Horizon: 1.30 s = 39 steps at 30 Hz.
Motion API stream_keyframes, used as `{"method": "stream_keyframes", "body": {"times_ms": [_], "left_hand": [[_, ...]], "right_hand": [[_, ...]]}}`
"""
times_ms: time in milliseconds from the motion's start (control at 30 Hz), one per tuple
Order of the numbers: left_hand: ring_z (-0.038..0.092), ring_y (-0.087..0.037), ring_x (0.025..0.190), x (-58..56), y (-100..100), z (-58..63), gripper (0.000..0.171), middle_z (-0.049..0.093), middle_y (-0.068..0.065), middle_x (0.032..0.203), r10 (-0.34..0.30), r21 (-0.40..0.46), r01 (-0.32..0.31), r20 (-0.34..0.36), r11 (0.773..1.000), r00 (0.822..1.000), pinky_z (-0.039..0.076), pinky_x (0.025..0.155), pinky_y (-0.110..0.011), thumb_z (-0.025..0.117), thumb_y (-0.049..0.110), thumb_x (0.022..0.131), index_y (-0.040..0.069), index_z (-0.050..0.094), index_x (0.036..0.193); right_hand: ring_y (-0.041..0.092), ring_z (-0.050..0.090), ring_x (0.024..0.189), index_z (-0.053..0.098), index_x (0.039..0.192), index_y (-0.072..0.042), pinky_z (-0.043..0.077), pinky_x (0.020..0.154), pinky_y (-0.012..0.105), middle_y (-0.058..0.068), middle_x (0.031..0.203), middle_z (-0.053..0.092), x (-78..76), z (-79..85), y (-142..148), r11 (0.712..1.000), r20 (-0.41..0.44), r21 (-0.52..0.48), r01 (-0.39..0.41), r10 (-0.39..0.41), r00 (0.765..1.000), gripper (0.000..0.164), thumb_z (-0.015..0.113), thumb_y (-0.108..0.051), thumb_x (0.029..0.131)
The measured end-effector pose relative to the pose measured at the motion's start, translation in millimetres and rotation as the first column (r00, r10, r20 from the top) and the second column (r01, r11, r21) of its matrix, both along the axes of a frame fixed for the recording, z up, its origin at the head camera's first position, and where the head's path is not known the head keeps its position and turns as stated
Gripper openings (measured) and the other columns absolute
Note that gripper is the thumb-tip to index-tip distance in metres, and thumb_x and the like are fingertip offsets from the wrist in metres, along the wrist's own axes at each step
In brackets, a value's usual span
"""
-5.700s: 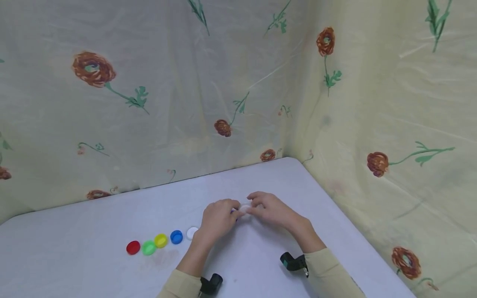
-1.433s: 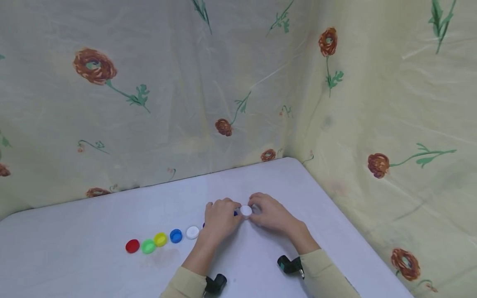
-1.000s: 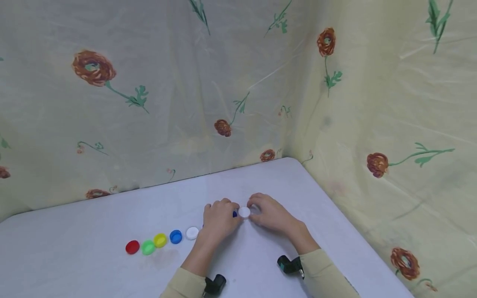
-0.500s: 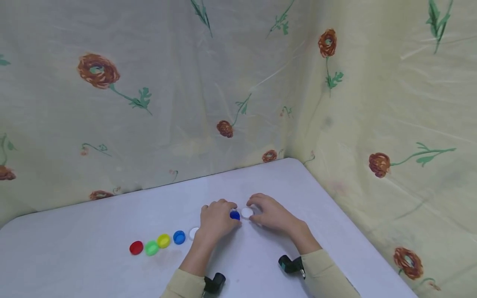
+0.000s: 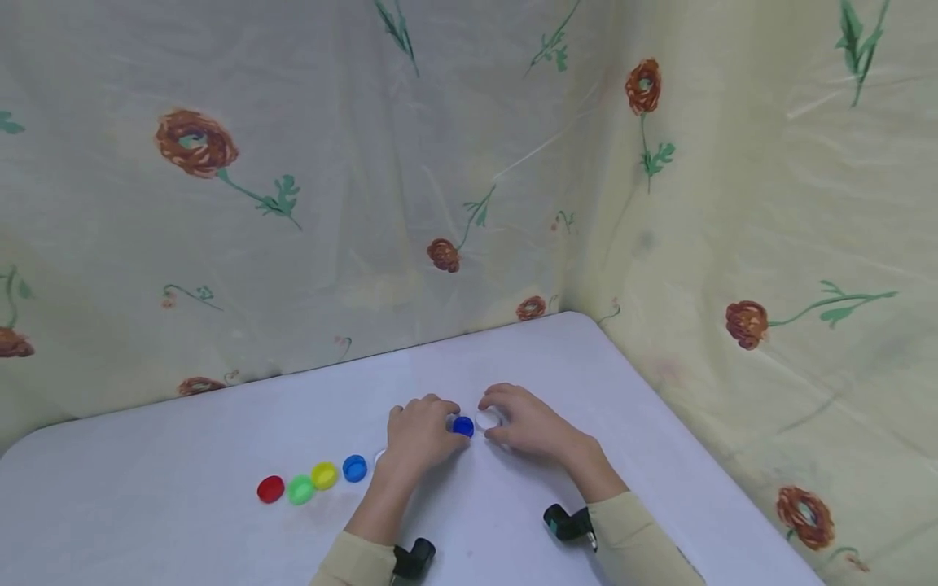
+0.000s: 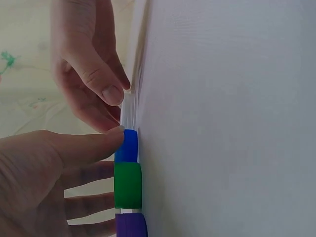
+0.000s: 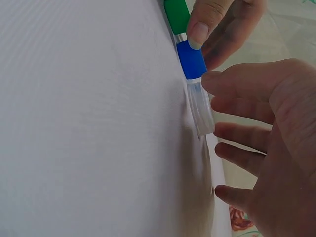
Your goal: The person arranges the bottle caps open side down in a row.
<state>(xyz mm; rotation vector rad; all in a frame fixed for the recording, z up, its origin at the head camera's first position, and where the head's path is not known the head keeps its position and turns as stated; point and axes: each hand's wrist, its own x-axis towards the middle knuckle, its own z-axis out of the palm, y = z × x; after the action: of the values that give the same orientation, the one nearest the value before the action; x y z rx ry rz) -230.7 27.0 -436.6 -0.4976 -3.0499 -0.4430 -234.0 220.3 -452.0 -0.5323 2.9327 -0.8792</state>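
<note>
In the head view my left hand (image 5: 421,431) pinches a dark blue bottle cap (image 5: 462,427) between thumb and index finger. Its other fingers lie behind a green bottle cap (image 6: 128,185) and a purple bottle cap (image 6: 131,225) in the left wrist view. The right hand (image 5: 531,419) has thumb and index finger at either side of a whitish bottle cap (image 5: 487,420), whose side (image 7: 201,111) looks translucent from the right wrist. This cap stands beside the blue one on the table. The remaining right fingers are spread past it.
Leftward in the row lie a red cap (image 5: 270,489), a light green cap (image 5: 300,489), a yellow cap (image 5: 324,475) and a light blue cap (image 5: 355,468). Another white cap (image 5: 379,457) is mostly behind the left forearm. A flowered curtain (image 5: 330,203) borders the white table (image 5: 183,439).
Both hands earlier met around the whitish cap. The left hand has shifted left onto the dark blue cap, uncovering it; the right stays at the whitish cap.
</note>
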Motion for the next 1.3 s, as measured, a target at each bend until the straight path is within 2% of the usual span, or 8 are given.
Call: {"method": "stream_keyframes", "body": {"times_ms": [367, 500, 867, 1300], "left_hand": [[0.065, -0.030, 0.111, -1.5, -9.5, -0.6, 0.042, 0.071, -0.005, 0.120, -0.042, 0.013, 0.042, -0.006, 0.999, 0.999, 0.046, 0.096, -0.056, 0.078, 0.044, 0.082, 0.021, 0.073, 0.117], [0.065, -0.030, 0.110, -1.4, -8.6, -2.1, 0.037, 0.072, -0.006, 0.118, -0.057, 0.030, 0.057, -0.013, 0.998, 0.998, 0.045, 0.098, -0.058, 0.078, 0.040, 0.083, 0.019, 0.075, 0.114], [0.066, -0.031, 0.105, 1.6, -6.6, -4.6, 0.030, 0.072, -0.007, 0.112, -0.043, 0.042, 0.045, -0.044, 0.998, 0.998, 0.045, 0.099, -0.060, 0.079, 0.034, 0.084, 0.016, 0.076, 0.109], [0.066, -0.032, 0.109, 4.2, -6.0, -4.8, 0.028, 0.071, -0.008, 0.117, -0.039, 0.056, 0.042, -0.053, 0.998, 0.998, 0.042, 0.103, -0.064, 0.078, 0.031, 0.085, 0.016, 0.076, 0.109]], "right_hand": [[0.028, 0.047, 0.139, 0.069, 0.121, -0.014, 0.037, 0.116, 0.048, 0.006, 0.142, 0.057, -4.0, -2.0, -12.1, 0.999, 0.049, 0.032, 0.014, -0.016, 0.999, 0.035, 0.072, -0.020, 0.087], [0.029, 0.047, 0.139, 0.069, 0.120, -0.015, 0.038, 0.115, 0.050, 0.007, 0.143, 0.057, -4.0, -3.3, -14.5, 0.999, 0.048, 0.050, -0.005, 0.003, 0.999, 0.033, 0.071, -0.021, 0.088], [0.027, 0.050, 0.136, 0.071, 0.114, -0.013, 0.040, 0.114, 0.047, 0.005, 0.137, 0.061, -3.1, -4.2, -21.3, 0.994, -0.009, 0.095, -0.046, 0.047, 0.999, 0.026, 0.070, -0.023, 0.090], [0.027, 0.052, 0.135, 0.069, 0.115, -0.012, 0.040, 0.114, 0.046, 0.005, 0.137, 0.061, -3.7, -6.6, -24.5, 0.992, -0.056, 0.098, -0.075, 0.081, 0.995, 0.032, 0.074, -0.029, 0.089]]}}
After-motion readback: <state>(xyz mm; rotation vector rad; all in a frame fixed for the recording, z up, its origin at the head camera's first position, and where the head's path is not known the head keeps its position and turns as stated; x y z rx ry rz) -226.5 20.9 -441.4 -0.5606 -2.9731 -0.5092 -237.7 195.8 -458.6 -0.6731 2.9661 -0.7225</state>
